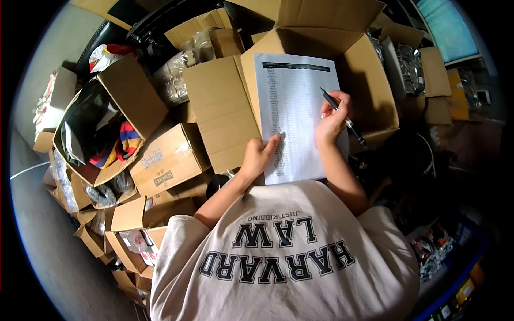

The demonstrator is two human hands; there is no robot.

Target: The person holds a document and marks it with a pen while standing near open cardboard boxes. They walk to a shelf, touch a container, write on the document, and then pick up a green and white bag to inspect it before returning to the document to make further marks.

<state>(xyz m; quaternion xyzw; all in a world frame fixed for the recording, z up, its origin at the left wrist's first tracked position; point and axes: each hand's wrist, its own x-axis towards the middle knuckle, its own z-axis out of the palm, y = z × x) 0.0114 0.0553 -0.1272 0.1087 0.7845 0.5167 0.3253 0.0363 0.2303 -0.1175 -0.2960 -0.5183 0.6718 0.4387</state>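
My left hand point(259, 155) grips the lower left edge of a printed paper list point(302, 112), thumb on top and the other fingers mostly hidden beneath. A dark header bar crosses the top of the list, with rows of small print below that I cannot read. Over the list's right side, my right hand point(334, 120) is closed around a black pen point(355, 134), its tip slanting up and left above the page. Behind the list stands a large open cardboard box point(369, 80), with a flap point(222, 112) folded out to the left.
To the left, an open carton point(131, 96) holds dark and striped fabric, beside a closed carton point(166, 160). Smaller open boxes point(131, 243) sit below. Plastic-wrapped packages point(176, 75) lie behind. On the right are a box of shiny wrapped items point(409, 69) and a blue-edged bin point(455, 283).
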